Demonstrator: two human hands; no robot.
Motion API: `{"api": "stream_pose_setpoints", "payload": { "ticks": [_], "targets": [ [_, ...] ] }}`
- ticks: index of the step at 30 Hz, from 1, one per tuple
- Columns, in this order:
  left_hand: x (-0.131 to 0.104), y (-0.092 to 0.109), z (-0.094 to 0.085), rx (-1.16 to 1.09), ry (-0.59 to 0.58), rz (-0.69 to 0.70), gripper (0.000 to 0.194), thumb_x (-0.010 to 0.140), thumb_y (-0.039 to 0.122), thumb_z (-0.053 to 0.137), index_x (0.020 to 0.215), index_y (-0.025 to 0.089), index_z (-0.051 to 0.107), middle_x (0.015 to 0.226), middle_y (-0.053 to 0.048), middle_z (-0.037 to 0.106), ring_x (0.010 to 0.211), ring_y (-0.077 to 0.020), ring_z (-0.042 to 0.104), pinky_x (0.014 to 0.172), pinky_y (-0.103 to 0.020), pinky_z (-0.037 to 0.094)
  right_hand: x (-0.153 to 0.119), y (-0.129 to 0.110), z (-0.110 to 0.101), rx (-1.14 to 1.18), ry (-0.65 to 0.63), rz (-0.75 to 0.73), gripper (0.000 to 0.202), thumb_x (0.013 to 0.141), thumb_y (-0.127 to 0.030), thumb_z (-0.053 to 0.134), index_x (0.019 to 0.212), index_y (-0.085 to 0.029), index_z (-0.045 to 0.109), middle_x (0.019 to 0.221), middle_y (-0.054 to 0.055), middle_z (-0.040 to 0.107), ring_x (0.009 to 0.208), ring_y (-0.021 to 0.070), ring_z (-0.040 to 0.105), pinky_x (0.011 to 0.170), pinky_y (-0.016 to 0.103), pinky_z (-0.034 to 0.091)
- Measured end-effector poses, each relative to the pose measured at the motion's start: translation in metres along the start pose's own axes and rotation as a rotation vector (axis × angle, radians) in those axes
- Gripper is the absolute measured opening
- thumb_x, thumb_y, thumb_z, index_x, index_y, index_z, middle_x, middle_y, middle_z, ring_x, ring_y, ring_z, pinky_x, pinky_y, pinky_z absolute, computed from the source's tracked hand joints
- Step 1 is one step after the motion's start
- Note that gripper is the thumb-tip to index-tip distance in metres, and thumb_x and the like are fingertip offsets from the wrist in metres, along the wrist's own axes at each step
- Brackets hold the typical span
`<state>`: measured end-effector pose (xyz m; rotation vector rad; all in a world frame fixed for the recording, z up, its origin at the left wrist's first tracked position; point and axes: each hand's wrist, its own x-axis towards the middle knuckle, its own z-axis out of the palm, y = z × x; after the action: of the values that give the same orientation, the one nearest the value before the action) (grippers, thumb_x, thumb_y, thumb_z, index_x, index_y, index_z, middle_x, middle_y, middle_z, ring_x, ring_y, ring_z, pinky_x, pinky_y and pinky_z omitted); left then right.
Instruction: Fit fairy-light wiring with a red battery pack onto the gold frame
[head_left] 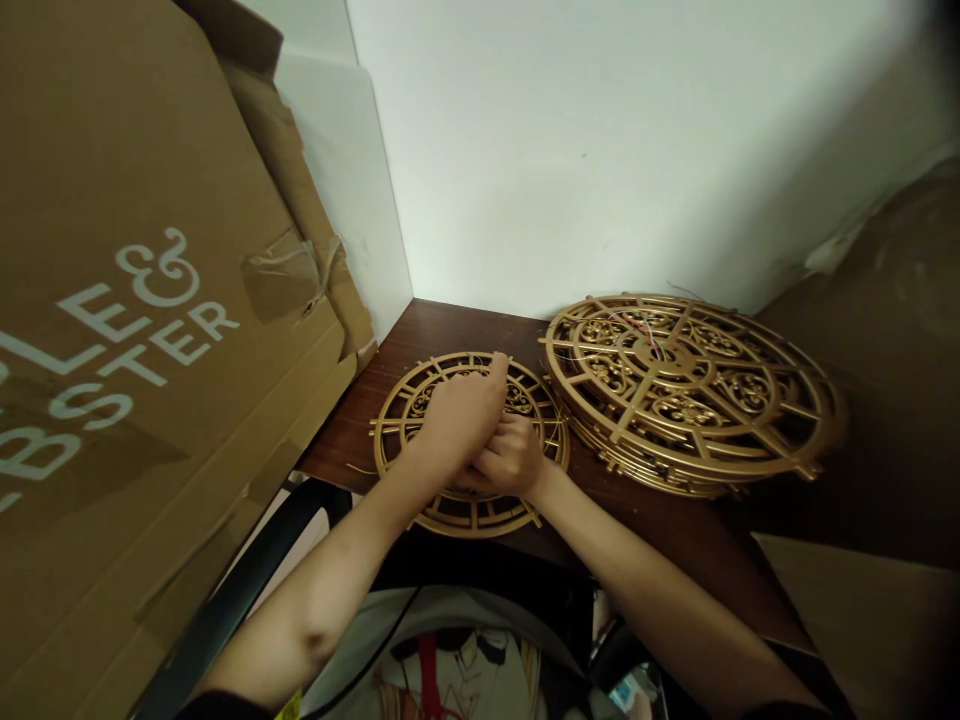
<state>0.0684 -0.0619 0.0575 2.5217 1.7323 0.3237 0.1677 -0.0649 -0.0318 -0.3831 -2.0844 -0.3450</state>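
Observation:
My left hand [463, 418] and my right hand [513, 458] meet over the middle of a round gold openwork frame [474, 520]. Both hands are closed, and the left crosses partly in front of the right. Whatever their fingers grip, if anything, is hidden between them. Scrollwork and spokes of the frame show around the hands, while its centre is covered. Flat on the brown table [442, 325], the frame has short bars sticking out past its rim. A thin gold strand lies by its left edge.
Right of the frame stands a stack of larger gold openwork frames [679, 375], with thin coloured wires at the top centre. A big cardboard box [172, 400] with white lettering rises at left. A white wall [570, 170] closes the back. Dark chair arm [247, 590] at lower left.

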Motion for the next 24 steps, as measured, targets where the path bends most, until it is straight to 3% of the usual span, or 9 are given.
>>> {"api": "stream_pose_setpoints", "payload": {
  "ticks": [4,8,10,12,14,17,19,22,24],
  "targets": [
    [0.0,-0.031,-0.004,-0.441,0.023,0.025,0.016,0.092,0.031,0.046,0.102,0.018,0.049,0.063,-0.001,0.062,0.058,-0.0167,0.059,0.058,-0.026,0.042,0.016,-0.004,-0.012,0.067,0.024,0.142,0.028,0.086,-0.023,0.054,0.058,-0.02,0.053,0.05,-0.001,0.057,0.047,0.0107,0.05,0.054,0.025,0.038],
    [-0.006,-0.056,-0.006,-0.776,0.083,-0.023,0.019,0.092,0.038,0.046,0.1,0.02,0.045,0.05,0.006,0.053,0.045,-0.0124,0.052,0.05,-0.023,0.038,0.024,-0.001,-0.023,0.212,0.136,0.542,0.02,0.089,-0.029,0.052,0.073,-0.019,0.059,0.049,-0.004,0.052,0.045,0.0094,0.048,0.052,0.023,0.038],
    [-0.01,-0.06,-0.006,-0.911,0.059,-0.004,0.021,0.091,0.039,0.047,0.099,0.02,0.044,0.048,0.007,0.052,0.043,-0.0111,0.051,0.048,-0.021,0.038,0.023,0.002,-0.023,0.29,0.132,0.756,0.016,0.089,-0.033,0.055,0.092,-0.018,0.06,0.048,-0.008,0.048,0.042,0.0085,0.043,0.048,0.022,0.035],
    [-0.012,-0.058,-0.007,-1.032,0.014,0.013,0.022,0.09,0.04,0.05,0.099,0.021,0.043,0.049,0.008,0.052,0.042,-0.0102,0.05,0.045,-0.019,0.036,0.022,0.005,-0.019,0.372,0.089,0.894,0.036,0.087,-0.036,0.058,0.117,-0.016,0.054,0.048,-0.011,0.045,0.04,0.0082,0.041,0.047,0.021,0.032],
    [-0.013,-0.055,-0.008,-1.123,-0.026,0.017,0.023,0.09,0.041,0.052,0.099,0.021,0.043,0.049,0.008,0.053,0.042,-0.0095,0.049,0.044,-0.019,0.036,0.021,0.006,-0.015,0.44,0.022,0.949,0.048,0.085,-0.036,0.06,0.127,-0.015,0.048,0.049,-0.012,0.046,0.041,0.0082,0.042,0.048,0.02,0.032],
    [-0.013,-0.052,-0.006,-1.232,-0.06,0.04,0.025,0.09,0.042,0.05,0.103,0.021,0.044,0.049,0.007,0.054,0.042,-0.0099,0.05,0.045,-0.019,0.038,0.022,0.01,-0.012,0.526,-0.014,0.98,0.026,0.087,-0.037,0.058,0.101,-0.016,0.063,0.049,-0.008,0.047,0.043,0.0076,0.042,0.047,0.02,0.032],
    [-0.013,-0.054,-0.003,-1.281,-0.043,0.031,0.029,0.09,0.041,0.049,0.111,0.021,0.043,0.051,0.006,0.055,0.044,-0.0107,0.052,0.045,-0.019,0.039,0.024,0.013,-0.016,0.606,0.054,1.034,0.029,0.089,-0.041,0.055,0.08,-0.016,0.064,0.048,-0.007,0.046,0.042,0.0073,0.041,0.044,0.02,0.03],
    [-0.013,-0.059,0.005,-1.275,0.018,-0.047,0.039,0.09,0.039,0.049,0.122,0.019,0.041,0.051,0.007,0.054,0.043,-0.0111,0.051,0.044,-0.019,0.04,0.03,0.017,-0.025,0.731,0.206,1.099,0.036,0.09,-0.047,0.051,0.075,-0.016,0.06,0.043,-0.008,0.041,0.036,0.0061,0.036,0.04,0.019,0.029],
    [-0.013,-0.063,0.011,-1.216,0.003,-0.099,0.045,0.087,0.039,0.053,0.124,0.018,0.041,0.049,0.008,0.053,0.04,-0.0103,0.048,0.042,-0.019,0.037,0.032,0.018,-0.028,0.76,0.239,1.088,0.038,0.091,-0.049,0.05,0.074,-0.016,0.059,0.042,-0.008,0.041,0.036,0.0056,0.036,0.039,0.019,0.029]
  ]
}}
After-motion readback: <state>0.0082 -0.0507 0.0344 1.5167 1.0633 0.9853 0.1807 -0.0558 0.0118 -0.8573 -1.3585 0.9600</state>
